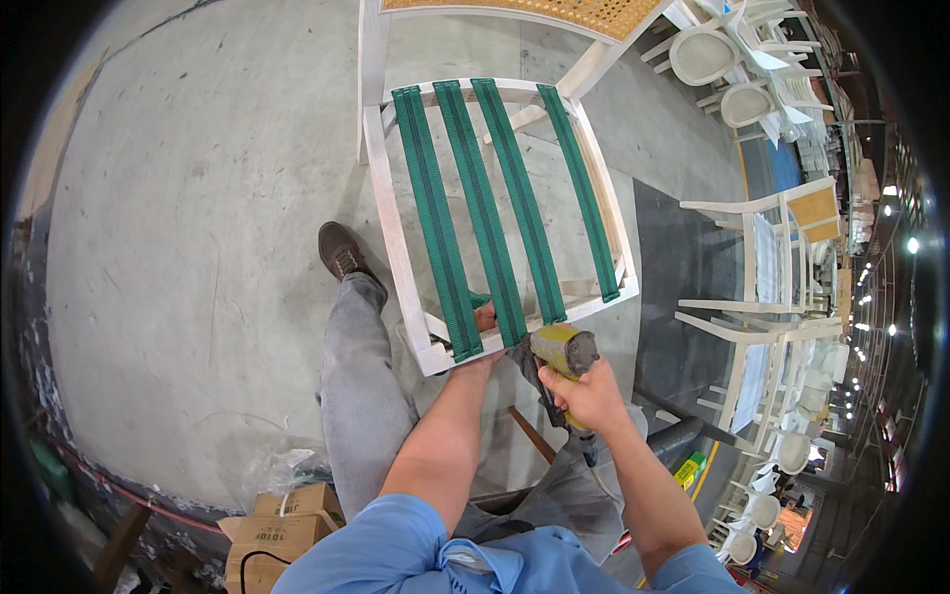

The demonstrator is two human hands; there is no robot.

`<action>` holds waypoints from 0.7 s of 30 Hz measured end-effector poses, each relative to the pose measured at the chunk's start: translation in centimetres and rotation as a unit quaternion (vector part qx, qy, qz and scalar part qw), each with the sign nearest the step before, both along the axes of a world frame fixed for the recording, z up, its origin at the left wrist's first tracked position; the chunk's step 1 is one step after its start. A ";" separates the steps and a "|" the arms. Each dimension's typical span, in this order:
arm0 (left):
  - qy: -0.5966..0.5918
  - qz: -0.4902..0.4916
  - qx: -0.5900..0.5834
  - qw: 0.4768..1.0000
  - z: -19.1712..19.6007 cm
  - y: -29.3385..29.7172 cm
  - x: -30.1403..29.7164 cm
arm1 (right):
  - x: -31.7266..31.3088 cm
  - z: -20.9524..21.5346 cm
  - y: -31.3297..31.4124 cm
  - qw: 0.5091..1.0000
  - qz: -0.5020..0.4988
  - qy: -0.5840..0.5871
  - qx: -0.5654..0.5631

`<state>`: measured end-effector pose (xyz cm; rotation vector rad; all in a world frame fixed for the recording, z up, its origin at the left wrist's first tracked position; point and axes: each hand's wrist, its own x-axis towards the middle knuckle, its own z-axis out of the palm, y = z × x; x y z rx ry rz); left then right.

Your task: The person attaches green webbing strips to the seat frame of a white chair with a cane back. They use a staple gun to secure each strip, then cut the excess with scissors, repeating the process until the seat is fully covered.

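Note:
A whitewashed wooden chair frame (396, 228) stands before me. Several green webbing straps (500, 213) with a dark centre stripe run across its seat opening. In my right hand (586, 394) is a yellow and grey staple gun (562, 348), its nose at the front rail beside the end of a strap. My left hand (485, 317) reaches under the front rail and shows between two straps. Its fingers are closed on a folded green piece of webbing next to them; the rest of that hand is hidden behind strap and rail.
The chair's cane back (534, 15) rises at the far side. My shoe (341, 249) is left of the frame. Cardboard boxes (282, 530) with clear plastic lie at lower left. Other pale chairs (757, 267) stand along the right, and a hose hangs below the staple gun.

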<state>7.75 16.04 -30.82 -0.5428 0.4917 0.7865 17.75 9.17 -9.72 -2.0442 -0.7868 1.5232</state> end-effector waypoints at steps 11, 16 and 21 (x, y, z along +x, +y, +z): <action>0.104 -0.012 -0.060 0.993 1.9 1.2 0.3 | -1.8 0.0 0.0 1.000 0.008 -0.025 -0.002; 0.135 -0.056 -0.032 0.989 2.9 0.4 -0.1 | -2.7 -0.3 -0.7 0.999 0.007 -0.033 0.013; 0.024 0.033 -0.018 0.999 -1.3 -0.2 -0.3 | -2.4 1.5 -0.7 0.999 0.025 -0.019 -0.011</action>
